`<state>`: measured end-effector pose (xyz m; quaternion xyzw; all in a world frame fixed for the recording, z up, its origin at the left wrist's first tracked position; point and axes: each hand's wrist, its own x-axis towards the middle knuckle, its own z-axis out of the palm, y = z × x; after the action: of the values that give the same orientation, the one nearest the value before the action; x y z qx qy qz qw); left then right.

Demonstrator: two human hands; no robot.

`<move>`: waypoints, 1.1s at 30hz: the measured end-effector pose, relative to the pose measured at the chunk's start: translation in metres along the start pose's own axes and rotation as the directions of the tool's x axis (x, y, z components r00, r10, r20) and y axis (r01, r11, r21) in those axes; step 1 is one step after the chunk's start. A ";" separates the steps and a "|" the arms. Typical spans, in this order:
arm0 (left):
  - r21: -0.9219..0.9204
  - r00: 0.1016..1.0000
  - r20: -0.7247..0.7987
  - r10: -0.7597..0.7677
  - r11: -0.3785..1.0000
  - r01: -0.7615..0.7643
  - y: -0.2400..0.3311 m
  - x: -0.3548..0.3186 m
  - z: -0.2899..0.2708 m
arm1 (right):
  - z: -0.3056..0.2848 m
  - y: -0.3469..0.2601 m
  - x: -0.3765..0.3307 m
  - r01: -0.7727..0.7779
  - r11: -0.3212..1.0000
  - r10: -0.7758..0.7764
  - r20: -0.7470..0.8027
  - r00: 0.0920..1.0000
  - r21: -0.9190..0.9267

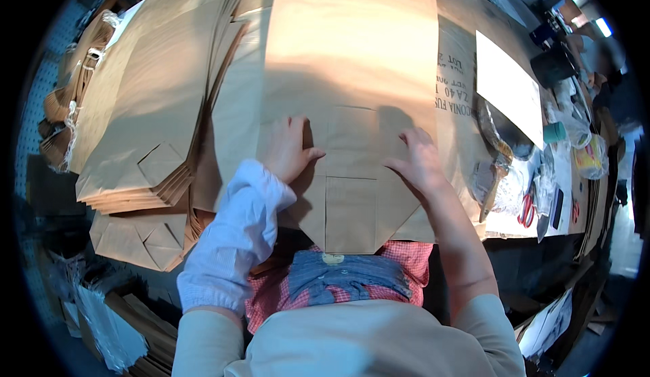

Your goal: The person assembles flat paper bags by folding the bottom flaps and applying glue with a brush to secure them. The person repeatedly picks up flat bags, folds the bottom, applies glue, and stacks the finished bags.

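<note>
A large brown paper bag [352, 86] is laid flat and lengthwise at the middle of the paper-covered surface [240, 96], its folded end turned toward the body, probably so the creases can be reached. The left hand [292, 150] and right hand [418, 164] are placed on either side of the folds, fingers loosely spread and nothing gripped, seemingly to steady it. Stacked bags [159, 99] are kept at left, red-handled scissors [527, 211] at right, likely within reach.
</note>
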<state>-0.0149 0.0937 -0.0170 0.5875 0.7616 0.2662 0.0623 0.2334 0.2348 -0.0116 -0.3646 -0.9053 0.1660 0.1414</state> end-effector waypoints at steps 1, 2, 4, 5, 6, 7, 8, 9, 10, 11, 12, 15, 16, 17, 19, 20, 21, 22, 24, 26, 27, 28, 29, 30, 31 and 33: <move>-0.043 0.998 -0.034 -0.052 0.998 0.051 0.001 0.011 0.010 | 0.001 -0.003 0.007 -0.024 1.000 0.024 0.019 1.000 0.017; -0.074 0.994 0.059 -0.088 0.993 0.093 -0.001 0.018 0.013 | -0.002 -0.006 0.015 -0.044 0.998 0.043 0.040 0.998 0.036; -0.116 0.955 0.245 -0.165 0.973 0.198 -0.007 0.028 0.002 | -0.003 0.002 0.026 -0.109 0.982 0.096 0.089 0.991 0.152; -0.133 0.903 0.407 -0.139 0.969 0.210 -0.021 0.033 -0.007 | -0.009 0.009 0.027 -0.127 0.986 0.102 0.223 0.970 0.104; -0.111 0.891 0.437 -0.124 0.975 0.190 -0.033 0.027 -0.020 | -0.024 0.010 0.032 -0.126 0.990 0.097 0.355 0.930 0.060; -0.099 0.878 0.469 -0.095 0.982 0.159 -0.037 0.023 -0.028 | -0.033 0.015 0.032 -0.126 0.992 0.108 0.474 0.874 0.006; 0.009 0.901 0.431 -0.048 0.999 0.049 -0.035 0.020 -0.030 | -0.028 0.024 0.027 0.092 0.995 -0.072 0.422 0.904 -0.029; 0.122 0.916 0.401 0.004 0.991 -0.058 -0.028 0.015 -0.033 | -0.028 0.022 0.023 0.210 0.975 -0.164 0.405 0.900 -0.073; 0.235 0.924 0.378 0.063 0.959 -0.161 -0.021 0.010 -0.035 | -0.029 0.019 0.020 0.323 0.939 -0.255 0.391 0.884 -0.119; 0.333 0.925 0.376 0.058 0.923 -0.194 -0.012 0.004 -0.034 | -0.029 0.016 0.017 0.429 0.888 -0.344 0.381 0.858 -0.166; 0.432 0.928 0.370 0.050 0.875 -0.220 0.001 -0.002 -0.033 | -0.029 0.012 0.014 0.471 0.855 -0.366 0.391 0.844 -0.217; 0.555 0.898 0.437 -0.045 0.800 -0.230 0.028 -0.008 -0.033 | -0.026 0.000 -0.001 0.482 0.805 -0.347 0.384 0.856 -0.346; 0.599 0.938 0.337 0.086 0.749 -0.284 0.021 -0.019 -0.025 | -0.024 -0.006 -0.010 0.420 0.832 -0.297 0.349 0.889 -0.363; 0.647 0.945 0.238 0.223 0.689 -0.326 0.017 -0.029 -0.020 | -0.020 -0.011 -0.015 0.356 0.855 -0.245 0.313 0.918 -0.377; 0.158 0.919 0.337 0.202 0.951 -0.267 0.023 -0.046 -0.005 | 0.006 -0.019 -0.024 0.456 0.886 -0.447 0.108 0.888 -0.079; 0.104 0.902 0.332 0.276 0.940 -0.326 0.036 -0.050 0.007 | 0.022 -0.039 -0.031 0.432 0.901 -0.433 0.118 0.894 0.040; 0.056 0.882 0.316 0.349 0.921 -0.385 0.045 -0.050 0.016 | 0.034 -0.056 -0.034 0.405 0.901 -0.425 0.122 0.897 0.157; 0.080 0.881 0.339 0.330 0.923 -0.377 0.042 -0.052 0.020 | 0.033 -0.055 -0.038 0.375 0.918 -0.392 0.155 0.907 0.126; 0.033 0.930 0.321 0.177 0.980 -0.198 0.029 -0.058 0.013 | 0.030 -0.052 -0.043 0.319 0.946 -0.324 0.222 0.920 0.059; 0.055 0.948 0.318 0.011 0.998 -0.031 0.004 -0.069 -0.004 | 0.013 -0.031 -0.059 0.186 0.981 -0.171 0.214 0.962 -0.053; 0.111 0.949 0.316 0.019 0.992 -0.057 0.004 -0.069 -0.007 | 0.004 -0.023 -0.063 0.121 0.987 -0.098 0.196 0.976 -0.109; 0.166 0.949 0.315 0.027 0.983 -0.083 0.004 -0.068 -0.010 | 0.003 -0.021 -0.063 0.132 0.986 -0.112 0.182 0.977 -0.102; 0.221 0.948 0.315 0.033 0.969 -0.107 0.005 -0.068 -0.013 | 0.002 -0.020 -0.063 0.143 0.985 -0.126 0.168 0.978 -0.094; 0.250 0.945 0.321 0.065 0.956 -0.151 0.007 -0.066 -0.018 | 0.002 -0.021 -0.061 0.155 0.985 -0.143 0.142 0.979 -0.079; 0.064 0.947 0.306 0.101 0.990 -0.126 0.002 -0.063 -0.020 | -0.002 -0.020 -0.054 0.118 0.982 -0.139 0.149 0.979 0.145; -0.310 0.947 0.273 0.166 0.948 -0.077 -0.013 -0.050 -0.023 | -0.011 -0.009 -0.035 0.011 0.824 -0.133 0.174 0.976 0.567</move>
<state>-0.0201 0.0373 -0.0141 0.6511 0.6572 0.2893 0.2459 0.2564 0.2064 -0.0024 -0.2530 -0.8390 0.4563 0.1544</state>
